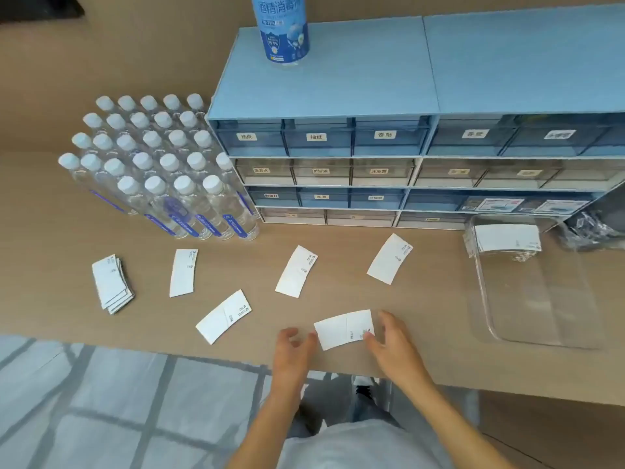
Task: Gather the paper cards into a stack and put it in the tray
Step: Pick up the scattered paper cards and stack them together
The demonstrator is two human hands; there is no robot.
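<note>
White paper cards lie scattered on the brown table. The nearest card (345, 329) sits near the front edge between my hands. My left hand (292, 346) touches its left end with curled fingers. My right hand (389, 340) pinches its right end. Other single cards lie at the left (182, 272), front left (223, 316), middle (296, 270) and right (389, 258). A small stack of cards (111, 282) rests far left. A clear tray (534, 292) stands at the right with a stack of cards (505, 240) in its far end.
Several capped water bottles (159, 164) stand grouped at the back left. A blue drawer cabinet (389, 157) fills the back, with a blue spray can (284, 28) on top. Crumpled clear plastic (588, 228) lies far right. The table's front edge runs just below my hands.
</note>
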